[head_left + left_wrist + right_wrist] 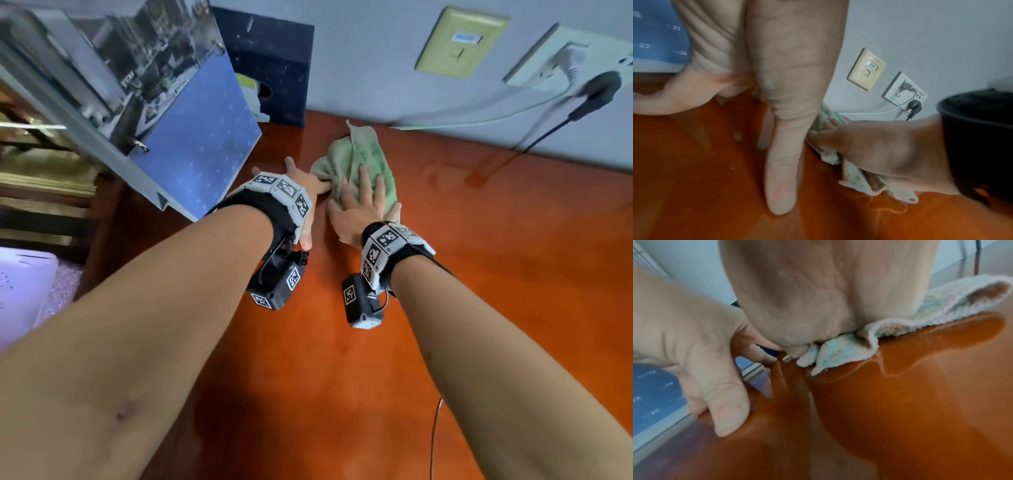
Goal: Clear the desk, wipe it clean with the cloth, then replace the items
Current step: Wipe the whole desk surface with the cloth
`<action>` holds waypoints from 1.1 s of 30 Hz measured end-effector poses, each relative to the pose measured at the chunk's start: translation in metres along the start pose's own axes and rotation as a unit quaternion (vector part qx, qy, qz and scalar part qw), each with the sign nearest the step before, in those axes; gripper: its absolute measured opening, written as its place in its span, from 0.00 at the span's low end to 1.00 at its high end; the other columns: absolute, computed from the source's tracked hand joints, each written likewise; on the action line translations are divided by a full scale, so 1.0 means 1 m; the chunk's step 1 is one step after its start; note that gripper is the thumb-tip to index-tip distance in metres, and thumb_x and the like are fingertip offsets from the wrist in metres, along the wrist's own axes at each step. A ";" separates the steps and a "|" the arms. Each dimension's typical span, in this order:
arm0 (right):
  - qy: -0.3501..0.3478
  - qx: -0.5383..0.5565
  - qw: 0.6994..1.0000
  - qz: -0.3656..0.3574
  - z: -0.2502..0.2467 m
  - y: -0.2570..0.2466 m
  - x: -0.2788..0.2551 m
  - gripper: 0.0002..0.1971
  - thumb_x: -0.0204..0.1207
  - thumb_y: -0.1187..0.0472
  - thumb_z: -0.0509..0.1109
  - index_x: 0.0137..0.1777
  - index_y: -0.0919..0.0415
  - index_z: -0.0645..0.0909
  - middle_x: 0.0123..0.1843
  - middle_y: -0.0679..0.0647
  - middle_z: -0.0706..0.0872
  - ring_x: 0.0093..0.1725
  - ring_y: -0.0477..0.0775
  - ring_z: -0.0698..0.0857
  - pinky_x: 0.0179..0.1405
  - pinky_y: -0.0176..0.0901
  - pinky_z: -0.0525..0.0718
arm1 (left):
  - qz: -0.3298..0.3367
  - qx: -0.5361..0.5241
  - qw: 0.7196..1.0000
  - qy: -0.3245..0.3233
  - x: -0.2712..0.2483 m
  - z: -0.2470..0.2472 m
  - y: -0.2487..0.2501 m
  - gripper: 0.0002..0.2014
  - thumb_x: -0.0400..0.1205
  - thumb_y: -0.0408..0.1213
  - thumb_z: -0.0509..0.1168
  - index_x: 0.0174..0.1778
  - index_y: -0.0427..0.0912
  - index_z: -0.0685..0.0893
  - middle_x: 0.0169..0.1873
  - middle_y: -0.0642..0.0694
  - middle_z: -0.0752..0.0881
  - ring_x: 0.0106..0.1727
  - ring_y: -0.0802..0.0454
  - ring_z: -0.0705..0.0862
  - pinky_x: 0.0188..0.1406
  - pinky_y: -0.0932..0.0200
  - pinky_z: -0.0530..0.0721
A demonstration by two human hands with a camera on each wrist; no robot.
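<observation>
The right hand (361,205) lies flat on the green cloth (356,161), fingers straight and slightly spread, pressing it onto the orange tabletop (479,274) near the wall; the cloth is bunched and folded, one corner sticking up toward the wall and an edge curling out from under the heel of the palm. The left hand (301,192) rests beside it on the bare wood, fingers extended and touching the surface, its thumb side just against the cloth's near edge, holding nothing. Wiping looks to be the step in hand — the far strip by the wall. Several things could go wrong from here. The desk calendar (191,144) stands tilted just left of the left hand, so a sweep that way could knock it over or shove it off the edge. The bunched cloth covers little surface and may roll under the palm instead of gliding, leaving streaks. A push toward the wall could snag the black cord (534,140) that runs down to the tabletop, or tug the white cable (462,118) lying along the back edge. Counted: one cloth, one calendar, one dark blue box (277,68) against the wall behind the calendar, two wall plates — a beige one (459,41) and a white outlet (561,58) — with two plugs in the outlet, and two hands, both on the tabletop.
</observation>
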State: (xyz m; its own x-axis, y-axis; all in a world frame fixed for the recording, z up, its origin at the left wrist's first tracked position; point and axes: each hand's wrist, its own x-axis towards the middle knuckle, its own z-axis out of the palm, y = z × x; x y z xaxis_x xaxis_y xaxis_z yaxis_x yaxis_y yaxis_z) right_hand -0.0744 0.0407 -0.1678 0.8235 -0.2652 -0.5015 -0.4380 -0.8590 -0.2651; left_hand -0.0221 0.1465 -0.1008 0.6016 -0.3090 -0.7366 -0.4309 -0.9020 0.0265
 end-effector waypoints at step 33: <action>-0.046 -0.114 0.983 -0.133 0.128 -0.118 -0.146 0.30 0.82 0.35 0.43 0.81 0.29 0.37 0.83 0.44 0.24 0.81 0.59 0.23 0.73 0.77 0.28 | -0.016 -0.070 0.996 0.060 -0.113 0.176 -0.170 0.73 0.59 0.53 0.83 0.82 0.36 0.32 0.81 0.42 0.30 0.82 0.41 0.32 0.81 0.44 0.48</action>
State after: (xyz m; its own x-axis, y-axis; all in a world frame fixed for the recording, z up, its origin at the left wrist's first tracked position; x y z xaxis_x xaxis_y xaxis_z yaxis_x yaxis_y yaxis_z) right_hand -0.1890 0.2363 -0.1686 0.8572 0.0136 -0.5147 -0.1110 -0.9713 -0.2105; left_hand -0.1354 0.3883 -0.1410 0.6932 -0.3050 -0.6531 -0.3167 -0.9428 0.1041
